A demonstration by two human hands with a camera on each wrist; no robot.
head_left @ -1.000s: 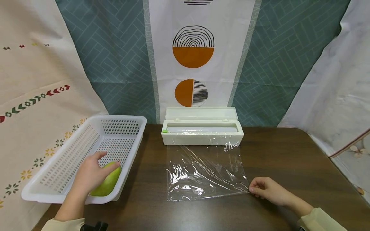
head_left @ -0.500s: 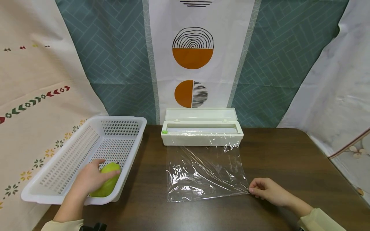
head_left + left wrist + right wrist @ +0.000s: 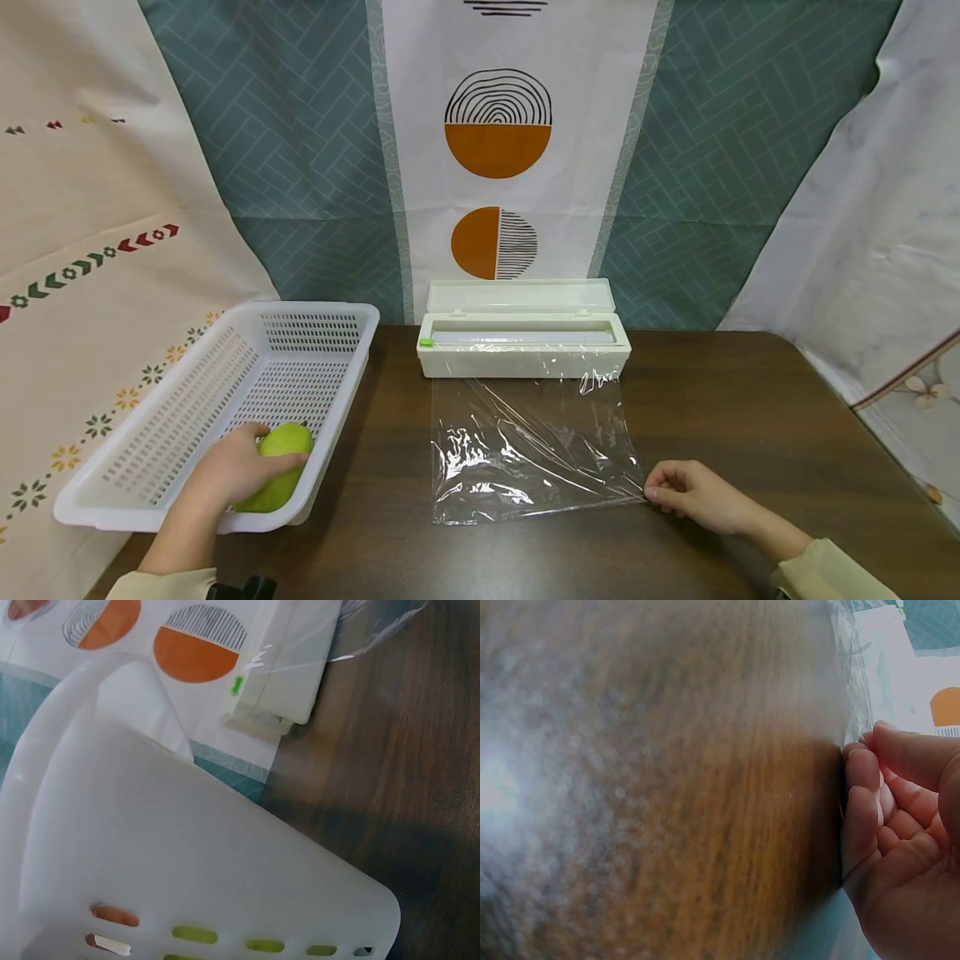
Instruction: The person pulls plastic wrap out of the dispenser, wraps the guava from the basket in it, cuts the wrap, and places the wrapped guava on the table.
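A green pear (image 3: pixel 276 483) lies in the near right corner of a white perforated basket (image 3: pixel 352 392). My left hand (image 3: pixel 236 468) reaches over the basket's near rim and grips the pear, thumb on its right side; the other fingertips are hidden behind it. In the left wrist view, green shows through slots of the basket wall (image 3: pixel 202 847). Clear plastic wrap (image 3: pixel 525 458) stretches over the table from a white dispenser box (image 3: pixel 525 362) with its lid raised. My right hand (image 3: pixel 697 497) pinches the wrap's near right corner between thumb and forefinger, low beside the tabletop (image 3: pixel 727 825).
The dispenser stands at the back of the dark wooden table (image 3: pixel 750 400), against a patterned cloth backdrop (image 3: pixel 322 167). A small green slider (image 3: pixel 427 342) sits at its left end. Printed cloth (image 3: pixel 90 333) hangs along the left of the basket.
My left hand has lowered and its fingers have closed round the pear, which now sits slightly more upright in the basket. The right hand and the wrap have stayed in place.
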